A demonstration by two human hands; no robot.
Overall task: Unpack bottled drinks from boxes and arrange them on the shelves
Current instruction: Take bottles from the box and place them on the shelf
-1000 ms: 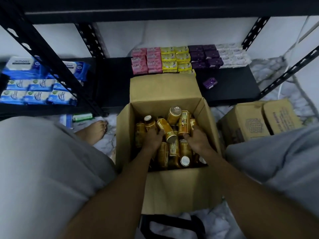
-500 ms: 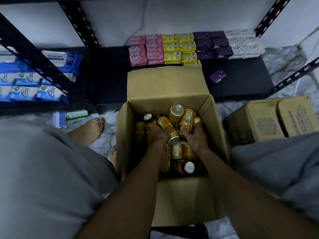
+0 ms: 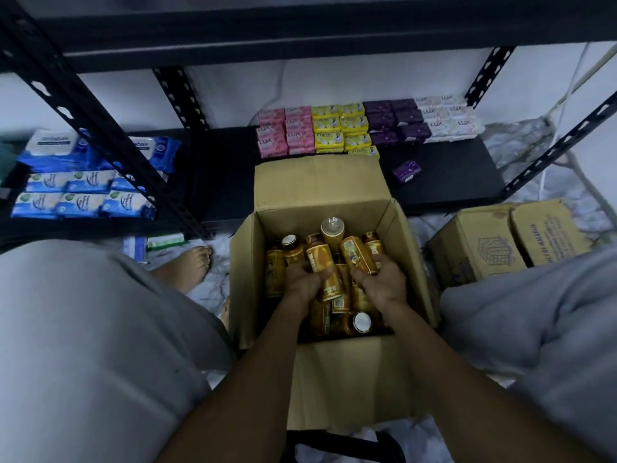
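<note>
The black metal shelf [image 3: 450,175] is partly taken up by stacked pink, yellow, purple and white soap packets [image 3: 334,128], which could be toppled if drinks are pushed in too far. The open brown cardboard box [image 3: 248,262] is set on the floor before it, and its raised far flap could be caught on the way across. Inside, the small amber bottles with gold labels [image 3: 359,324] are heaped loosely, some leaning on one another. The left hand [image 3: 302,282] is curled round one tilted gold-labelled bottle [image 3: 319,255], and the right hand [image 3: 384,282] round a second gold-labelled bottle [image 3: 355,250]. If these are pulled out sharply, their neighbours could be shifted and knocked together, and a slanted bottle could be let slip.
</note>
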